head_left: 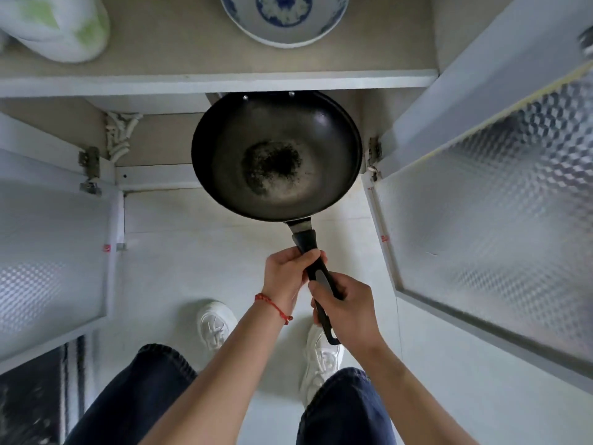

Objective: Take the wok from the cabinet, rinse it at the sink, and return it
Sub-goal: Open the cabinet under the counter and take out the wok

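Observation:
A black wok [276, 155] with a dark burnt patch in its bottom hangs level in front of the open lower cabinet [154, 139], its far rim just under the cabinet's white shelf edge. Its long black handle [306, 242] points back toward me. My left hand [288, 271], with a red cord at the wrist, grips the handle nearer the bowl. My right hand [348, 311] grips the handle's rear part, right behind the left. The handle's end sticks out below the right hand.
Both cabinet doors stand open: the left door [48, 252] and the right door [491, 220], each with patterned glass. On the shelf above sit a blue-and-white bowl [282, 17] and a white-green bag [61, 24]. White hoses [120, 136] run inside the cabinet. My white shoes stand on pale floor.

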The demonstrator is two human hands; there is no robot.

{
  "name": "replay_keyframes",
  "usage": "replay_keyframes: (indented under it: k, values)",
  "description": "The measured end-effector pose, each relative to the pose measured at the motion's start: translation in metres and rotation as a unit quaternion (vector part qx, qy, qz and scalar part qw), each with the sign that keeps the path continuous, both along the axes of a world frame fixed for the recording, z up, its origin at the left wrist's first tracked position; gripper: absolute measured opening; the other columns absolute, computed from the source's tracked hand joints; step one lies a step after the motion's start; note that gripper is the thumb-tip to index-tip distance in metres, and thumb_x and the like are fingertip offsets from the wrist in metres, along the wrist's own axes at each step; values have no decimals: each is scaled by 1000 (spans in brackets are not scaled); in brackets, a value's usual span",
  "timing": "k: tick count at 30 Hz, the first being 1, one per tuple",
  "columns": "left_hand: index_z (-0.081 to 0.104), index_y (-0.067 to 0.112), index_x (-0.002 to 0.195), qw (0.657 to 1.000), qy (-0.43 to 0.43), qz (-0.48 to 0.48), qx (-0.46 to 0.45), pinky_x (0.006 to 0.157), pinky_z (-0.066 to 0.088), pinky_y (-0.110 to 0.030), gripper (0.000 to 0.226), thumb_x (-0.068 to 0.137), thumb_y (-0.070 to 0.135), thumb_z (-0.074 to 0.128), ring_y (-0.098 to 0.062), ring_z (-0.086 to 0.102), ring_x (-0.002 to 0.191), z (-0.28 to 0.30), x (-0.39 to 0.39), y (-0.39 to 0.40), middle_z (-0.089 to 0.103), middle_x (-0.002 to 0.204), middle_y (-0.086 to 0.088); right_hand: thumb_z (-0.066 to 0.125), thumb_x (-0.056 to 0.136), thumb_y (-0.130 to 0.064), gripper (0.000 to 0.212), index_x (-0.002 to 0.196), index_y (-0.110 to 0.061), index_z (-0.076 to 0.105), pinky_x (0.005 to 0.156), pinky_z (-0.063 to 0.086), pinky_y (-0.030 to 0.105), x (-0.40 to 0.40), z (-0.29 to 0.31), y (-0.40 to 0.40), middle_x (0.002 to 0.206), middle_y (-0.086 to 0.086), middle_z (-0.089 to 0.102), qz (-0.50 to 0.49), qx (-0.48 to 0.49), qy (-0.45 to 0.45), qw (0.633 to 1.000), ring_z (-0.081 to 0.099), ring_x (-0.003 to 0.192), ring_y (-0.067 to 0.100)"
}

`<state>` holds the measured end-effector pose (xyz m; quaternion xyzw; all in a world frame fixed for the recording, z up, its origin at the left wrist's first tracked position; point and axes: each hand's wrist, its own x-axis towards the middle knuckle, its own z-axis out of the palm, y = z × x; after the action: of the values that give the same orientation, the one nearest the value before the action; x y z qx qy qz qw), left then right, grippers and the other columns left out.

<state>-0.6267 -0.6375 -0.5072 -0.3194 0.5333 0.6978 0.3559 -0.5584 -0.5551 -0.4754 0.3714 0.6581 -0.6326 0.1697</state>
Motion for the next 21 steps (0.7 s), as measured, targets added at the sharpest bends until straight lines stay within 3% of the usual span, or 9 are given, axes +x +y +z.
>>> replay_keyframes:
  k: [7,11,16,21]
  values:
    - [63,-5,73,998,-41,-35,-23,54,50,-22,12,82,-1,56,-20,59,58,77,47,-24,63,64,-12,59,81,-19,27,55,-14,54,47,46,33,51,76,-28,44,-1,54,-2,17,-27,999,55,41,20]
    - [67,-1,69,995,-48,-72,-42,71,51,-29,15,81,-1,58,-21,62,64,119,69,-47,68,59,-7,58,84,-14,21,64,-6,58,47,49,34,75,121,-56,48,0,55,-47,-10,-32,998,55,41,18]
    - [71,5,67,984,-48,-163,-52,82,49,-37,17,80,2,60,-23,64,71,172,87,-83,71,63,-7,59,83,-13,20,68,2,58,45,47,33,103,178,-98,50,9,57,-107,-6,-31,994,55,41,20]
    - [70,4,63,965,-58,-248,-56,82,47,-37,19,77,-3,61,-23,63,68,226,101,-113,70,60,-7,59,81,-15,23,65,1,56,45,45,34,129,227,-142,51,11,55,-189,-23,-37,981,54,41,21]
